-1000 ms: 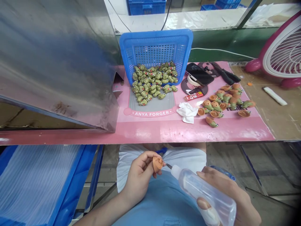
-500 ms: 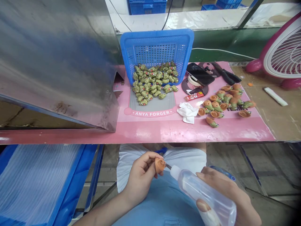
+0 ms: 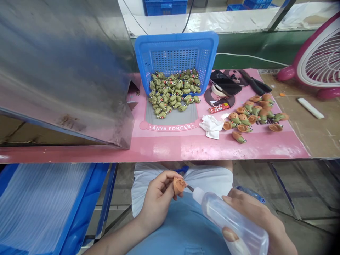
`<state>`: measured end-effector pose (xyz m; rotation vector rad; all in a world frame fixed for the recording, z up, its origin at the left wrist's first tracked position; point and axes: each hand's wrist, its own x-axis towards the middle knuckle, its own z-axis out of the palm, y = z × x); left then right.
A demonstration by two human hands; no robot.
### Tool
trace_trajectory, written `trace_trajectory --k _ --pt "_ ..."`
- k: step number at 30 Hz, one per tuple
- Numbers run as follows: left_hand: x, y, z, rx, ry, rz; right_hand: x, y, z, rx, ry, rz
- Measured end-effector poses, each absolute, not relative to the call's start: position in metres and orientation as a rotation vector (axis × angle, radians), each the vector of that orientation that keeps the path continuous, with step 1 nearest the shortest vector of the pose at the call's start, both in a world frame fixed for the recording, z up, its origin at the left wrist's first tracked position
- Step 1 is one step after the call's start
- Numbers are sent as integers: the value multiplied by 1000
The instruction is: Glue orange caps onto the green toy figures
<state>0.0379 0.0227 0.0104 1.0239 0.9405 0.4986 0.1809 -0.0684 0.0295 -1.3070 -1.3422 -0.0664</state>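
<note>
Orange moulded piece [image 3: 180, 185], held in the closed left grip [image 3: 158, 202] above the person's lap. Right grip [image 3: 253, 216] closed around a clear plastic squeeze bottle [image 3: 231, 217]; its thin metal nozzle [image 3: 190, 188] meets the piece at its edge. Beyond the hands, a pink printed mat [image 3: 170, 141] covers the desk. On it, a heap of green moulded figures [image 3: 172, 94] lies at the foot of a tilted blue plastic basket [image 3: 176, 46]. To the right, orange-and-green pieces [image 3: 249, 118] lie scattered beside a white cloth [image 3: 211, 126], with a phone [image 3: 225, 83] and black pliers [image 3: 255, 85] behind them. A steel hood [image 3: 63, 71] stands at left; a pink fan [image 3: 318, 60] stands at right.
</note>
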Motion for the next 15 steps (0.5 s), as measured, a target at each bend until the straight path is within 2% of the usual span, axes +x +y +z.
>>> trace_trajectory --k 10,15 --pt "37 22 4 975 884 520 178 -68 33 -1386 -1384 -59" --pt "36 21 4 961 852 528 179 -66 29 -1289 -1393 17"
